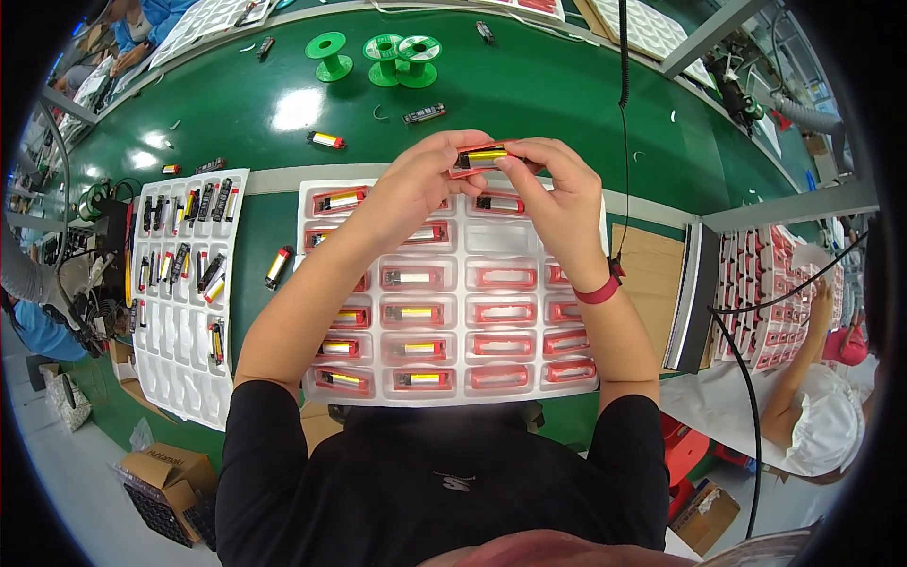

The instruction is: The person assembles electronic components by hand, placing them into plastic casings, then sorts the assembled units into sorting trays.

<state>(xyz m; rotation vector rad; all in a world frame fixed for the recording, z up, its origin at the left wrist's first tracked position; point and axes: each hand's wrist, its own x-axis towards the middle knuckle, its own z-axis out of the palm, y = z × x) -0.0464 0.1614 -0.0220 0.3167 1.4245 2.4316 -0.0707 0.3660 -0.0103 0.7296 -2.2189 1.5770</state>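
Observation:
Above the far edge of a white blister tray, my two hands hold a red see-through plastic case. A yellow cylindrical battery with a dark end lies in the case. My left hand grips the case's left end, its fingers partly behind it. From the right, my right hand pinches the other end, with the thumb at the battery. Rows of similar red cases fill most tray pockets; several contain yellow batteries, while others look pale inside. One pocket below my hands has no case in it.
Left stands another white tray with batteries and black parts; a loose battery lies beside it. Green spools and another battery are farther back. A coiled cable hangs right of centre. Another person works at right.

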